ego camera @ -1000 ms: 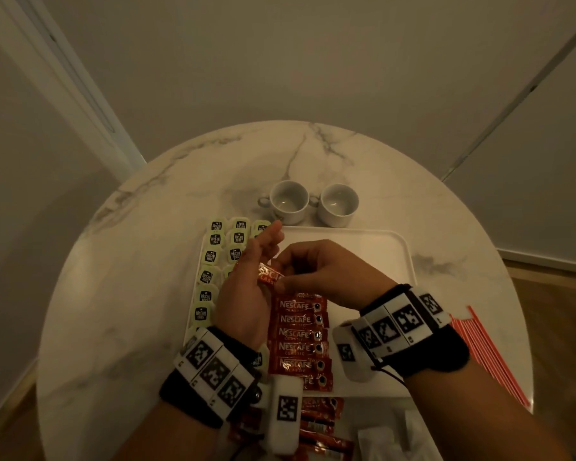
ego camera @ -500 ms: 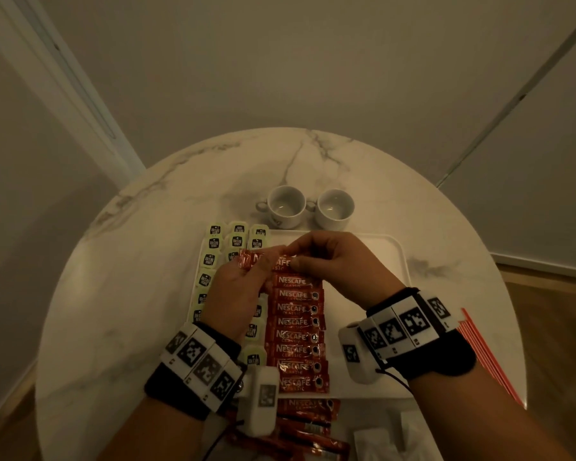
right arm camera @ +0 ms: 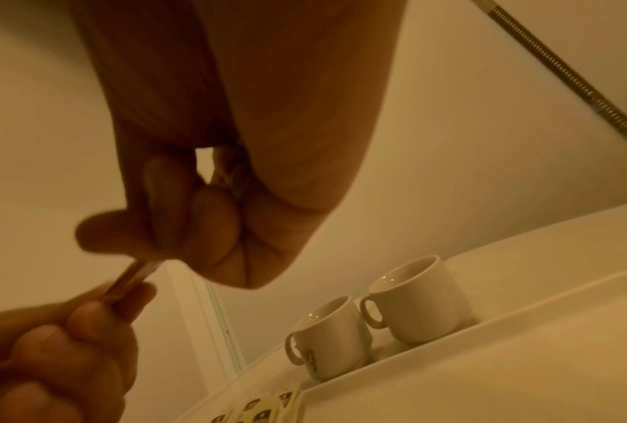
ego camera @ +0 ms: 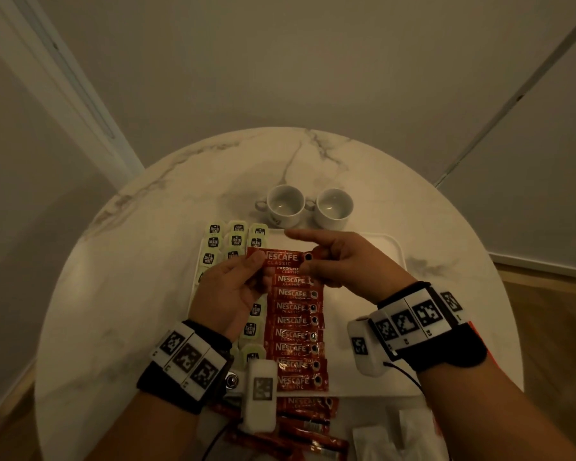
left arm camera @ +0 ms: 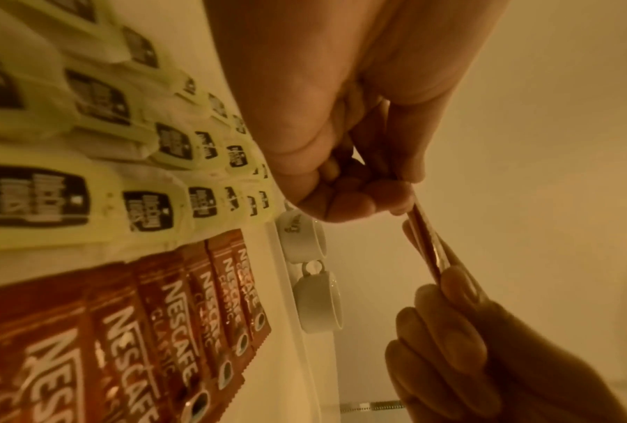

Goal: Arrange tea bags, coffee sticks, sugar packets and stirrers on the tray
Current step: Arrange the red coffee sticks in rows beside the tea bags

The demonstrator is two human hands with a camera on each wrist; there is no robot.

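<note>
**One more coffee stick for the far end of the column**

Both hands hold a single coffee stick level, just above the tray; the left hand pinches its left end between thumb and fingers, and the right hand pinches the right end with its forefinger held out straight; a grip at each end probably keeps the thin packet flat and square to the column below it.

The coffee sticks on the tray lie as a tidy, overlapping column from the tray's near edge toward its far edge; the held stick hangs over the far end of that column, so it looks meant as the next one in line; the tea bags sit in rows along the tray's left side, and the right part of the tray is bare, likely kept for the sugar and stirrers.

More loose sticks wait on the worktop at its near edge; two white cups stand just beyond the tray's far edge; red stirrers show at the worktop's right edge, mostly hidden by the right wrist.
</note>
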